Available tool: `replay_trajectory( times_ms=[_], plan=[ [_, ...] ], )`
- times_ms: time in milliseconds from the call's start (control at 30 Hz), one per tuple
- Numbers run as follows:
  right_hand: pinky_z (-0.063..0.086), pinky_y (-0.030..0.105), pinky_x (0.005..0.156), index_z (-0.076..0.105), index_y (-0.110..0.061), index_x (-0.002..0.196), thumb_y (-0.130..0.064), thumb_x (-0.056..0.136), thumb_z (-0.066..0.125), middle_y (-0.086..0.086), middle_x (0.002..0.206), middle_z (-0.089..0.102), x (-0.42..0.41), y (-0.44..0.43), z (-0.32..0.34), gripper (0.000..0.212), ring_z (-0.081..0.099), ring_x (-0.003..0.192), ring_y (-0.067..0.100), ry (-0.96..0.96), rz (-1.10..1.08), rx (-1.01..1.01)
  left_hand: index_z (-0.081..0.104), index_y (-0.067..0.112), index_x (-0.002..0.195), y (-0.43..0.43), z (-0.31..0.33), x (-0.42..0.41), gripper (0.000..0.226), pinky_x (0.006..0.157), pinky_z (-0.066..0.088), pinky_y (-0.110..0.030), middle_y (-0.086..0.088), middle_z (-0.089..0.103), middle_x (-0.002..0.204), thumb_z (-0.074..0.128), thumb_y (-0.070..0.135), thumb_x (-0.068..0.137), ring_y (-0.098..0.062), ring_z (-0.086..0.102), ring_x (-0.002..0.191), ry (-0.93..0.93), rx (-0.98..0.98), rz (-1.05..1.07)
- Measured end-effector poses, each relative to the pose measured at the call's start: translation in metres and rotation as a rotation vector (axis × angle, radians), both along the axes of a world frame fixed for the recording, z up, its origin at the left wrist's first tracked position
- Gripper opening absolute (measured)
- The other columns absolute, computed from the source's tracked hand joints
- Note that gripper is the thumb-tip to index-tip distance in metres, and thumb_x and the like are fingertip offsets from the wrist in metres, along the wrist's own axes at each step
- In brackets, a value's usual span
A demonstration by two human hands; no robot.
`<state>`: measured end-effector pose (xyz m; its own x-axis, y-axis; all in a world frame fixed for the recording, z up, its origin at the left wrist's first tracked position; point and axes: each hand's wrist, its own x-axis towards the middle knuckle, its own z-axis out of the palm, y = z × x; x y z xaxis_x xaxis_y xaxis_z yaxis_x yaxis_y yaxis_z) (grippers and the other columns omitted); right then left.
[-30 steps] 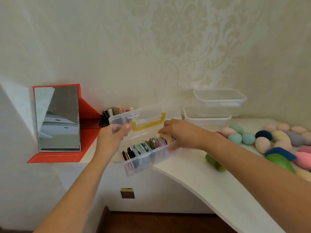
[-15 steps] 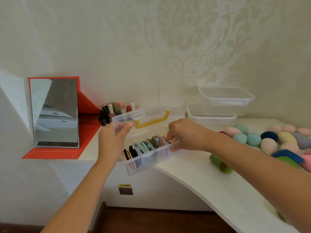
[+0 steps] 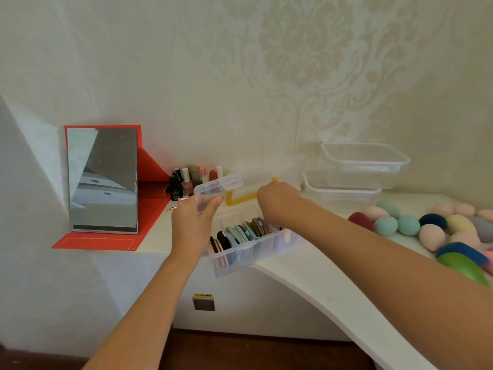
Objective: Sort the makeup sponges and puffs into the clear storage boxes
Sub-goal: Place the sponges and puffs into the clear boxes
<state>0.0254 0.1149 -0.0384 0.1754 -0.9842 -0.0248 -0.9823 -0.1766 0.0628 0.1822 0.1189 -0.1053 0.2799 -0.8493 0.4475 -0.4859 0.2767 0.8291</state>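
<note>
A clear divided storage box (image 3: 250, 252) stands at the white counter's front edge, filled with several flat puffs (image 3: 241, 232) set on edge. Its clear lid (image 3: 240, 182), with a yellow handle (image 3: 240, 200), is tilted up. My left hand (image 3: 193, 222) grips the lid's left corner. My right hand (image 3: 277, 201) is on the lid near the handle, fingers curled over it. Egg-shaped makeup sponges (image 3: 405, 225) in teal, pink, yellow, navy and red lie loose on the counter at the right. A green sponge (image 3: 462, 265) lies nearest me.
Two empty clear boxes (image 3: 365, 158) are stacked against the wall behind the sponges. Nail polish bottles (image 3: 186, 184) stand behind the divided box. A mirror in a red folding case (image 3: 102, 180) stands at the left. The counter (image 3: 306, 279) curves toward me.
My right hand rose from the puffs in the box to the lid by the yellow handle. The lid has swung further over the box. My left hand kept its hold.
</note>
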Motion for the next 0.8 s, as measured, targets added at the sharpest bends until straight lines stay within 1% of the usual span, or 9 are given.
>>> replay_trajectory(
  times_ms=[100,200,300,400,500,567,667,733,800],
  plan=[
    [0.041,0.029,0.068,0.039,-0.009,0.059,0.001,0.089,0.046,0.004,0.065,0.04,0.008,0.001,0.005,0.032,0.038,0.056,0.016,0.091,-0.009,0.081,0.073,0.014,0.087,0.001,0.001,-0.002,0.022,0.059,0.036,-0.015,0.004,0.068,0.077,0.064,0.034,0.087,-0.008,0.061,0.073,-0.037,-0.001,-0.013],
    [0.043,0.026,0.06,0.043,-0.008,0.061,-0.001,0.092,0.043,0.002,0.065,0.047,0.01,0.001,0.009,0.031,0.048,0.061,0.017,0.123,-0.049,0.131,0.074,0.013,0.089,0.0,0.0,-0.003,0.023,0.061,0.038,-0.016,0.002,0.069,0.078,0.064,0.033,0.087,-0.011,0.062,0.075,-0.051,-0.015,-0.022],
    [0.038,0.023,0.05,0.043,-0.009,0.06,0.0,0.086,0.045,0.003,0.061,0.046,0.001,0.002,0.006,0.028,0.044,0.053,0.015,0.027,-0.082,0.055,0.074,0.012,0.092,0.0,-0.001,-0.003,0.024,0.062,0.038,-0.019,0.002,0.07,0.081,0.063,0.033,0.088,-0.012,0.062,0.077,-0.056,-0.021,-0.008],
    [0.039,0.025,0.055,0.042,-0.008,0.06,0.002,0.082,0.048,0.003,0.062,0.043,-0.008,0.009,-0.004,0.024,0.047,0.058,0.019,-0.072,-0.11,-0.091,0.074,0.012,0.095,0.0,-0.003,-0.003,0.026,0.067,0.039,-0.023,0.0,0.072,0.085,0.062,0.034,0.088,-0.012,0.063,0.078,-0.069,-0.034,0.014],
    [0.04,0.027,0.064,0.051,-0.008,0.071,-0.003,0.087,0.05,0.007,0.074,0.05,-0.012,0.019,-0.016,0.017,0.061,0.084,0.026,-0.112,-0.137,-0.192,0.074,0.011,0.095,0.001,-0.003,-0.003,0.027,0.064,0.036,-0.021,-0.001,0.072,0.086,0.062,0.034,0.089,-0.011,0.06,0.075,-0.08,-0.042,0.034],
    [0.04,0.028,0.064,0.06,-0.008,0.082,-0.001,0.086,0.051,0.01,0.084,0.06,-0.011,0.026,-0.022,0.012,0.063,0.088,0.027,-0.075,-0.14,-0.219,0.074,0.01,0.095,0.002,-0.003,-0.004,0.027,0.061,0.034,-0.019,-0.002,0.072,0.086,0.062,0.034,0.089,-0.011,0.059,0.074,-0.091,-0.043,0.039],
    [0.043,0.03,0.064,0.064,-0.006,0.097,0.004,0.084,0.053,0.01,0.092,0.063,-0.008,0.031,-0.022,0.02,0.062,0.089,0.028,0.026,-0.141,-0.173,0.074,0.009,0.095,0.002,-0.002,-0.003,0.027,0.059,0.033,-0.018,-0.003,0.072,0.086,0.062,0.033,0.089,-0.01,0.058,0.073,-0.103,-0.045,0.036],
    [0.049,0.033,0.07,0.061,-0.004,0.092,0.004,0.084,0.052,0.009,0.088,0.059,-0.004,0.031,-0.012,0.015,0.061,0.094,0.031,0.079,-0.125,-0.084,0.074,0.011,0.094,0.002,-0.002,-0.004,0.026,0.059,0.034,-0.017,-0.002,0.072,0.086,0.062,0.032,0.089,-0.01,0.058,0.073,-0.104,-0.046,0.03],
    [0.048,0.036,0.08,0.049,-0.004,0.072,0.0,0.086,0.049,0.006,0.074,0.046,-0.001,0.025,-0.001,0.014,0.056,0.092,0.033,0.116,-0.102,0.031,0.074,0.011,0.094,0.002,-0.003,-0.004,0.026,0.062,0.038,-0.023,-0.001,0.072,0.085,0.062,0.033,0.089,-0.013,0.062,0.075,-0.103,-0.05,0.023]
  ],
)
